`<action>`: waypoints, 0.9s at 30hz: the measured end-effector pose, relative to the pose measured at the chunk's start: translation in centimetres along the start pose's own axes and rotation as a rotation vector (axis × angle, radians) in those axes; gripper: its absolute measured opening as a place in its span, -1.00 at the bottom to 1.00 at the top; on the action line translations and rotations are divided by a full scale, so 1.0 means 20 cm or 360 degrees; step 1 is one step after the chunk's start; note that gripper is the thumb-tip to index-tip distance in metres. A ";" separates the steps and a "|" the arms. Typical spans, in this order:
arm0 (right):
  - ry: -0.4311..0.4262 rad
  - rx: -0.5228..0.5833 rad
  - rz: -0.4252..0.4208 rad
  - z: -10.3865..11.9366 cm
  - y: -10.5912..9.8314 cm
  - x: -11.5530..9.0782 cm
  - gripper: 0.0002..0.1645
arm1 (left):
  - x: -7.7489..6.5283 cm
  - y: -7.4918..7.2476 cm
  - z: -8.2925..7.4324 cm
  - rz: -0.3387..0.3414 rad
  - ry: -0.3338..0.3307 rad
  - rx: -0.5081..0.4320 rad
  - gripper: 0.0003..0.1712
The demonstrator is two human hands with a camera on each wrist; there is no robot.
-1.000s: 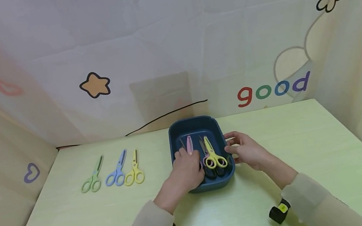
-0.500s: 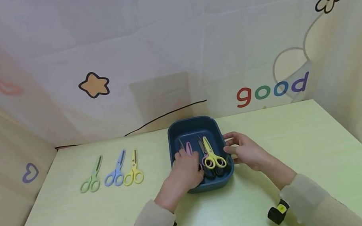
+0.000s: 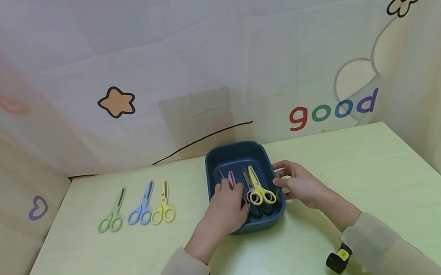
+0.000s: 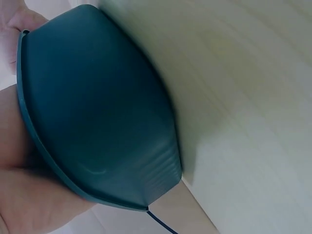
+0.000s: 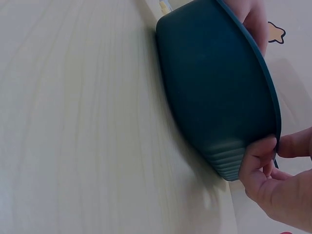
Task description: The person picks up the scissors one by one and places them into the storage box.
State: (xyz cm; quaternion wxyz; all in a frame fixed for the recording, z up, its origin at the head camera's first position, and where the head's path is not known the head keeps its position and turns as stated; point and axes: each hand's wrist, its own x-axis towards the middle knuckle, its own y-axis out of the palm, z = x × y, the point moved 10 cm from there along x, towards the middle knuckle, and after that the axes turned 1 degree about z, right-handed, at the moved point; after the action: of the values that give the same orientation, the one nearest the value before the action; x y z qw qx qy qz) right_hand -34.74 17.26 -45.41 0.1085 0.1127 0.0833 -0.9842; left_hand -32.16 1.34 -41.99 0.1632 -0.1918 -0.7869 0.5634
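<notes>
A dark blue plastic basket (image 3: 258, 226) stands on the table, its outer wall filling much of both wrist views. My left hand (image 3: 226, 208) reaches over its near left side and holds pink scissors (image 3: 231, 180) by the handle end; the fingers hide most of the handles. A grey blade shows just left of the pink one. To the right, yellow scissors (image 3: 255, 183) lie on top of other scissors with pink and black handles. My right hand (image 3: 303, 186) pinches the basket's right rim, thumb and fingers on either side of it in the right wrist view.
On the table left of the basket lie green scissors (image 3: 113, 213), blue scissors (image 3: 142, 206) and yellow scissors (image 3: 164, 206), blades pointing away. A printed curtain (image 3: 300, 59) closes off the back and both sides.
The pink scissors' blade has come down lower into the basket, and less of it shows past my left hand. My right hand has stayed at the rim.
</notes>
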 end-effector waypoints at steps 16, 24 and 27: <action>-0.0011 0.0012 -0.0005 0.00 0.00 0.00 -0.46 | -0.12 -0.25 0.09 -0.0492 0.0008 -0.0150 -0.78; 0.0002 0.0017 -0.0009 0.00 0.00 0.00 -0.45 | -0.16 -0.30 0.29 -0.0530 -0.0184 -0.0152 -0.76; 0.0000 0.0024 -0.0009 0.00 0.00 0.00 -0.46 | -0.17 -0.31 0.37 -0.0559 -0.0226 -0.0150 -0.77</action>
State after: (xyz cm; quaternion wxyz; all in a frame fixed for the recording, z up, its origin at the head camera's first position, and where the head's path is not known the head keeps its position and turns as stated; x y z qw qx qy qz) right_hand -34.71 17.31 -45.49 0.1050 0.1133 0.0761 -0.9851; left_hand -33.38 -8.24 -38.66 0.1940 -0.0187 -0.8433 0.5009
